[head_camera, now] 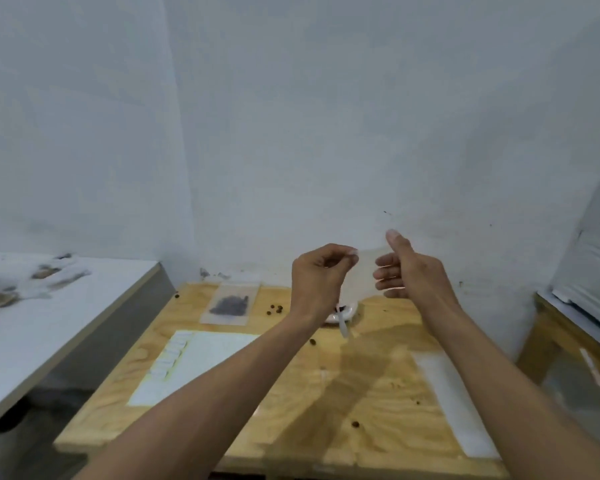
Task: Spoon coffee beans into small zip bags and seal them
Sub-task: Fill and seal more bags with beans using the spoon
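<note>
A small clear zip bag [367, 268], faint and blurred, is held up in the air above the light plywood table [378, 379], between two raised hands. The left hand [321, 275] pinches its top corner with curled fingers. The right hand [409, 271] is at the opposite edge, fingers straight and thumb up. Below them a white plastic spoon [343, 323] rests in a small white bowl [351, 307]. A flat filled bag of dark coffee beans [229, 303] lies farther left.

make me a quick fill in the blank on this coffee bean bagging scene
The filled zip bag lies flat on the ___ table.
The clear zip bag pinched by the left hand is ___, with no beans inside.
The spoon rests in a small ___ dish.
Missing words: wooden; empty; white.
</note>
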The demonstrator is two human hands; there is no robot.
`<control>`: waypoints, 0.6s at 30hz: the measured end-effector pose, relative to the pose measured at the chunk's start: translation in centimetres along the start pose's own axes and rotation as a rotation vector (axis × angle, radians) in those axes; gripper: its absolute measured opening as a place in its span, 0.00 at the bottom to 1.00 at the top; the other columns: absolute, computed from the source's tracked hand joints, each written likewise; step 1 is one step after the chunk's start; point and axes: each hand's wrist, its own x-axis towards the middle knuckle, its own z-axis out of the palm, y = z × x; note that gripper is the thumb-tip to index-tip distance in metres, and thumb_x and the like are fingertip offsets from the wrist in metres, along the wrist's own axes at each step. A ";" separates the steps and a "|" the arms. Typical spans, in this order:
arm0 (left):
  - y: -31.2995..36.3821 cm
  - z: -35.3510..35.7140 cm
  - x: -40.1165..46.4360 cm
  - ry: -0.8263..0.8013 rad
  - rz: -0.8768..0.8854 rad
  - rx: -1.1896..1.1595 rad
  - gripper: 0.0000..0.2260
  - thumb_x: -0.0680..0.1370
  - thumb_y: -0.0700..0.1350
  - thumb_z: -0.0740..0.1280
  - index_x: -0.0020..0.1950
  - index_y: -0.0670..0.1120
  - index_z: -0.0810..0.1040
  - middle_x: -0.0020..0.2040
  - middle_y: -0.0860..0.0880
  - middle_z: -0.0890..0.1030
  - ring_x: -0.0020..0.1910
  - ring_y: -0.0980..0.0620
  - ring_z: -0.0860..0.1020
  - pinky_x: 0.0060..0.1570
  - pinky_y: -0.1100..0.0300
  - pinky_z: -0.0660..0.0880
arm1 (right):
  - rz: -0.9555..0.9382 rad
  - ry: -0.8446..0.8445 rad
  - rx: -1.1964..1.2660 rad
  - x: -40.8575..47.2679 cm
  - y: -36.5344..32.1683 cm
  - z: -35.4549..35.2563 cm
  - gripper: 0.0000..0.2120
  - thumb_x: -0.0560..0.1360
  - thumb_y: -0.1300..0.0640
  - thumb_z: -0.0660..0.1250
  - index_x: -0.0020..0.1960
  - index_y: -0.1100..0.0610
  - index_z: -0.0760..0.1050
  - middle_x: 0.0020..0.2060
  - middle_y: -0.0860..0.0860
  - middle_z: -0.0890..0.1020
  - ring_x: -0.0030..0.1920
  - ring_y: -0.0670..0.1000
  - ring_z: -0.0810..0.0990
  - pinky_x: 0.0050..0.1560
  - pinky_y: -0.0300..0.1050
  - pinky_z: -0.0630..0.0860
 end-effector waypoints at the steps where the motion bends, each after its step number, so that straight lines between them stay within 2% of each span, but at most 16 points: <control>1: 0.2 -0.5 0.2 0.001 0.034 0.019 0.03 0.77 0.37 0.74 0.47 0.42 0.87 0.43 0.50 0.87 0.44 0.57 0.84 0.47 0.67 0.78 | 0.007 -0.012 0.016 0.3 -0.8 0.6 0.22 0.78 0.41 0.66 0.45 0.61 0.83 0.38 0.56 0.88 0.37 0.53 0.86 0.42 0.49 0.82; 3: 0.4 -1.5 0.6 0.000 0.078 0.081 0.03 0.76 0.37 0.74 0.48 0.43 0.87 0.44 0.52 0.87 0.45 0.57 0.84 0.46 0.68 0.77 | 0.024 -0.029 0.067 0.9 -1.7 1.7 0.14 0.77 0.52 0.67 0.45 0.63 0.82 0.39 0.57 0.88 0.35 0.53 0.85 0.41 0.47 0.81; 5: 0.6 -2.7 1.0 -0.034 0.077 0.159 0.03 0.76 0.39 0.75 0.49 0.45 0.87 0.46 0.54 0.87 0.46 0.58 0.84 0.47 0.68 0.78 | 0.031 -0.060 0.124 1.6 -2.0 2.5 0.09 0.77 0.58 0.68 0.43 0.63 0.82 0.38 0.57 0.87 0.34 0.51 0.85 0.39 0.45 0.82; 7: 0.8 -3.7 1.5 -0.108 0.030 0.243 0.07 0.75 0.45 0.76 0.52 0.47 0.86 0.48 0.55 0.86 0.48 0.59 0.83 0.49 0.65 0.79 | 0.017 -0.089 0.123 2.1 -1.8 3.2 0.10 0.78 0.58 0.69 0.42 0.63 0.82 0.36 0.56 0.87 0.33 0.50 0.84 0.39 0.44 0.81; 10: 1.1 -4.8 1.7 -0.225 -0.066 0.318 0.21 0.71 0.57 0.79 0.59 0.49 0.84 0.52 0.54 0.85 0.50 0.62 0.83 0.53 0.64 0.80 | -0.043 -0.134 0.049 2.6 -1.1 4.0 0.13 0.79 0.54 0.71 0.41 0.62 0.83 0.31 0.53 0.85 0.33 0.48 0.83 0.40 0.42 0.80; 12: 1.1 -5.3 2.0 -0.251 -0.115 0.331 0.25 0.70 0.60 0.79 0.62 0.49 0.83 0.53 0.53 0.86 0.51 0.62 0.83 0.54 0.65 0.80 | -0.089 -0.161 -0.004 2.8 -0.6 4.8 0.16 0.78 0.51 0.72 0.37 0.61 0.83 0.28 0.51 0.83 0.32 0.47 0.81 0.39 0.41 0.80; 15: 0.8 -5.8 2.4 -0.283 -0.159 0.345 0.18 0.72 0.54 0.79 0.59 0.47 0.85 0.49 0.50 0.87 0.47 0.60 0.85 0.47 0.65 0.80 | -0.120 -0.196 -0.038 3.1 -0.1 5.9 0.18 0.77 0.48 0.73 0.36 0.61 0.82 0.28 0.52 0.83 0.32 0.48 0.81 0.39 0.41 0.80; 18: 0.4 -6.5 2.9 -0.329 -0.207 0.241 0.11 0.78 0.49 0.74 0.53 0.43 0.86 0.44 0.48 0.88 0.45 0.51 0.87 0.51 0.55 0.83 | -0.146 -0.248 -0.045 3.4 0.3 6.5 0.19 0.77 0.47 0.72 0.39 0.64 0.83 0.32 0.52 0.85 0.33 0.47 0.82 0.38 0.39 0.79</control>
